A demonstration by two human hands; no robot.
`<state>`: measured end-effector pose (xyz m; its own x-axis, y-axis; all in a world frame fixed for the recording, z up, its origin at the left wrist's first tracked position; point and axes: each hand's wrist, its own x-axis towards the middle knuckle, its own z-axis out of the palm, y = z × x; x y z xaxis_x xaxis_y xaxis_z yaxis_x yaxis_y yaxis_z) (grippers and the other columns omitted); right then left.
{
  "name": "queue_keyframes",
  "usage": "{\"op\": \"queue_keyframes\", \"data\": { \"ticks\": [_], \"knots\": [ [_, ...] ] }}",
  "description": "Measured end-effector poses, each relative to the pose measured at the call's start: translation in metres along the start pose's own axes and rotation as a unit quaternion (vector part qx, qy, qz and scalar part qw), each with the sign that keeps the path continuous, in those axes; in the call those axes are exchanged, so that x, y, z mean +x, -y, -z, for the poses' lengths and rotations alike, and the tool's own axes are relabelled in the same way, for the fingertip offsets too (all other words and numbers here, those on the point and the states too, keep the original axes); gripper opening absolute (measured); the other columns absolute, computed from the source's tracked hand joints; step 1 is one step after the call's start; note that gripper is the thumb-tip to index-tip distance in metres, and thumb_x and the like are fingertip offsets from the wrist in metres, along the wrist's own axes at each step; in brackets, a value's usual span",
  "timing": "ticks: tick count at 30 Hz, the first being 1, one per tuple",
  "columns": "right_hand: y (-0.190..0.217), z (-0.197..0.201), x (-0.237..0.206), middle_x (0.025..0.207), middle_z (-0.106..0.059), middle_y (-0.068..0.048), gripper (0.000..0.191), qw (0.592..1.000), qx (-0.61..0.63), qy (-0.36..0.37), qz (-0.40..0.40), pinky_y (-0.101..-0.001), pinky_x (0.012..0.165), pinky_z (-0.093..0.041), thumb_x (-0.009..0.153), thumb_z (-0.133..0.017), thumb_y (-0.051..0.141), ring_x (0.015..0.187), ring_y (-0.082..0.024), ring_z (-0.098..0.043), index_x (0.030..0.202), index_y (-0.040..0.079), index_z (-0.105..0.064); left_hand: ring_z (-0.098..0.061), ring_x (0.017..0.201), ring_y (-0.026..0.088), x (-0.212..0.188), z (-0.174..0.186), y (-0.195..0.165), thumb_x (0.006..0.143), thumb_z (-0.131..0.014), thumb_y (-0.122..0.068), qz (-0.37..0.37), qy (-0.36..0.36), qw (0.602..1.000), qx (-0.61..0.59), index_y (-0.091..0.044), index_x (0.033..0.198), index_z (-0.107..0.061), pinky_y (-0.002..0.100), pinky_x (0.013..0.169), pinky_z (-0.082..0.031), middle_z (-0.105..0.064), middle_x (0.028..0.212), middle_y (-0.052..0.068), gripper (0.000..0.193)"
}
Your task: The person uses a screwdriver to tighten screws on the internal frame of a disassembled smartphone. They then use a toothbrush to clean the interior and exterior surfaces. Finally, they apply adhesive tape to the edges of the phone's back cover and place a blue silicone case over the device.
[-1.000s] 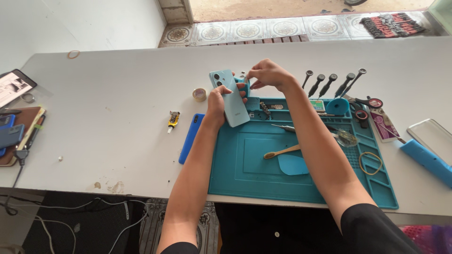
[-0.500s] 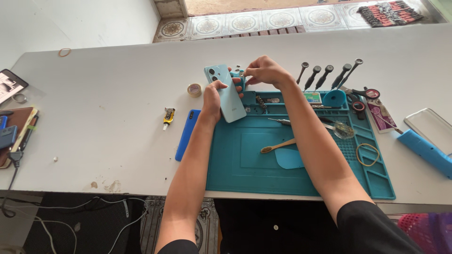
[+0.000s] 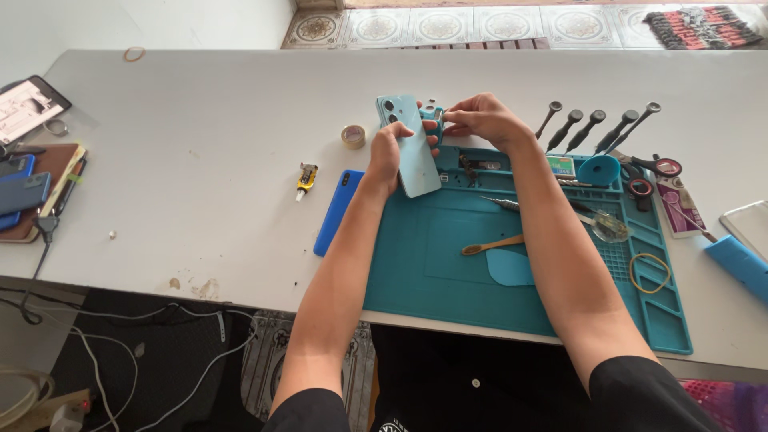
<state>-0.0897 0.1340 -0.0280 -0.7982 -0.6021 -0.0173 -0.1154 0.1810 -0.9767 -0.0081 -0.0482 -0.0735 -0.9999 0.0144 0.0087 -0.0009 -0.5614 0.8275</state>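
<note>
Pale blue phone (image 3: 410,152): held back-side up, tilted, above the far left corner of the teal work mat (image 3: 448,280); the camera cluster sits at its upper end.
Left hand (image 3: 390,152): wrapped around the phone's lower left edge, fingers curled over its right side, bearing the weight.
Right hand (image 3: 480,120): fingers pinched narrow at the phone's upper right corner, on a small teal piece (image 3: 433,114); what that piece is cannot be told.
Risk, slip: only one hand truly carries the phone, so a hard pull at the corner could likely twist it free and drop it onto the mat's parts tray.
Risk, bending: force applied at a single corner may flex or crack the thin back panel.
Risk, scatter: the right forearm passes just above the tweezers (image 3: 512,205) and wooden spatula (image 3: 492,245); lowering the elbow could sweep them aside.
Mat compartments: the far strip (image 3: 480,164) holds small dark parts, too small to identify; a side compartment at the right holds a yellow rubber band (image 3: 650,272).
Teal round cup (image 3: 598,170): stands at the mat's far right; contents not visible.
Beyond the mat: five screwdrivers (image 3: 596,126) lie in a row, scissors (image 3: 652,170) beside them.
Left of the mat: a dark blue phone (image 3: 338,210) lies flat on the table, a small glue tube (image 3: 305,179) and tape roll (image 3: 353,136) nearby.
</note>
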Motion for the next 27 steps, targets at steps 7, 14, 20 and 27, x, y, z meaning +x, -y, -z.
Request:
{"op": "queue_keyframes", "data": {
  "ticks": [7,14,20,27],
  "knots": [
    [-0.006,-0.005,0.002,0.099,-0.077,-0.013,0.025,0.994,-0.101,-0.043,-0.005,-0.0287,0.084,-0.061,0.095,-0.069,0.013,0.093,-0.019,-0.075,0.113,-0.004,-0.074,-0.067,0.093,0.029,-0.002,0.000,-0.002,0.083,-0.035,-0.008,-0.005,-0.008,1.000,0.013,-0.002,0.150,-0.044,0.047,0.085,-0.061,-0.067,0.117,0.020,0.067],
    [0.000,0.000,0.000,0.094,-0.075,-0.011,0.022,0.988,-0.116,-0.095,-0.025,-0.0274,0.068,-0.058,0.096,-0.074,0.017,0.079,-0.014,-0.069,0.110,0.000,-0.076,-0.068,0.116,0.039,0.000,0.000,0.000,0.087,-0.038,-0.012,0.027,0.044,0.988,-0.146,0.016,0.149,-0.044,0.047,0.100,-0.059,-0.065,0.138,0.024,0.068],
    [0.018,0.015,0.000,0.090,-0.076,-0.006,0.021,0.976,-0.150,-0.152,0.037,-0.0257,0.061,-0.053,0.094,-0.076,0.018,0.071,-0.011,-0.063,0.107,0.002,-0.077,-0.062,0.120,0.037,-0.001,-0.001,-0.003,0.081,-0.047,-0.009,-0.034,0.028,0.967,-0.250,-0.008,0.143,-0.041,0.052,0.102,-0.055,-0.054,0.142,0.019,0.062],
    [0.036,0.016,-0.011,0.087,-0.076,-0.006,0.019,0.966,-0.175,-0.126,0.141,-0.0246,0.064,-0.053,0.095,-0.078,0.017,0.072,-0.010,-0.065,0.106,0.002,-0.079,-0.063,0.113,0.031,-0.005,-0.003,-0.001,0.091,-0.064,-0.022,-0.080,0.002,0.974,-0.213,-0.016,0.144,-0.047,0.052,0.093,-0.059,-0.055,0.120,0.012,0.056]
  ]
}}
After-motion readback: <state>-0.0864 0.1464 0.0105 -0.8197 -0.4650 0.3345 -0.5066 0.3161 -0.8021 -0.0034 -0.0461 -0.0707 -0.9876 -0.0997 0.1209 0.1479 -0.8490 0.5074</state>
